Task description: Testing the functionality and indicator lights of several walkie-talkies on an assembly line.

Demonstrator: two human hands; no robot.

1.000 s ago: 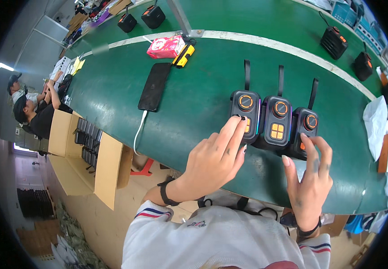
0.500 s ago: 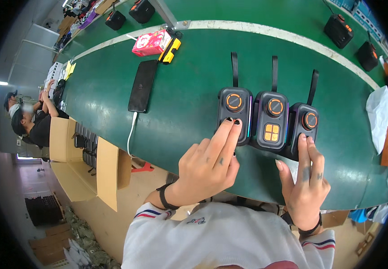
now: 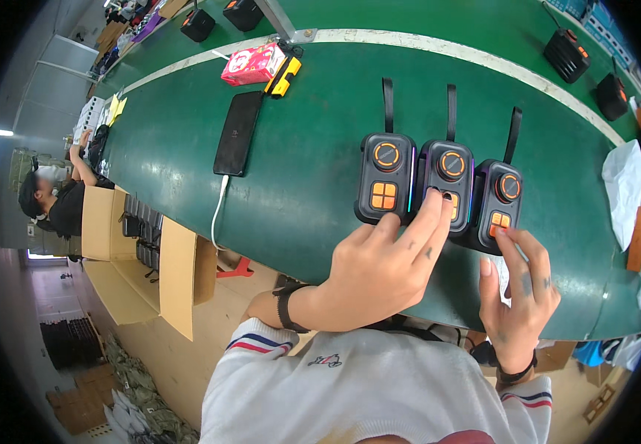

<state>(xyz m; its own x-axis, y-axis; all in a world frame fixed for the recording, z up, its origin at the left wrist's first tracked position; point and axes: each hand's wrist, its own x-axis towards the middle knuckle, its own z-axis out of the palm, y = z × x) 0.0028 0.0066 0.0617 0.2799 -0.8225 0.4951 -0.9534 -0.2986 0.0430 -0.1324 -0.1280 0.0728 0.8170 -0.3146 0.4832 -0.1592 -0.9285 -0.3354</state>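
Three black portable devices with wrist straps stand side by side on the green table. Each has an orange-ringed round knob, and glowing strips show along some sides. On the left device (image 3: pixel 386 172), four orange buttons are fully visible. My left hand (image 3: pixel 383 270) has two fingers stretched onto the buttons of the middle device (image 3: pixel 450 164), partly covering them. With its fingertips, my right hand (image 3: pixel 520 292) touches the lower orange buttons of the right device (image 3: pixel 499 200), its thumb apart. Neither hand grips anything.
Left of the devices lies a black phone-like slab (image 3: pixel 237 135) with a white cable (image 3: pixel 220 211). Behind it are a pink box (image 3: pixel 252 64) and a yellow-black tool (image 3: pixel 284 77). An open carton (image 3: pixel 176 277) holding black items stands at left, near a seated person (image 3: pixel 69 207).
My left hand has moved right, from the left device's buttons to the middle one's. My right fingers have shifted slightly on the right device, uncovering some of its buttons.
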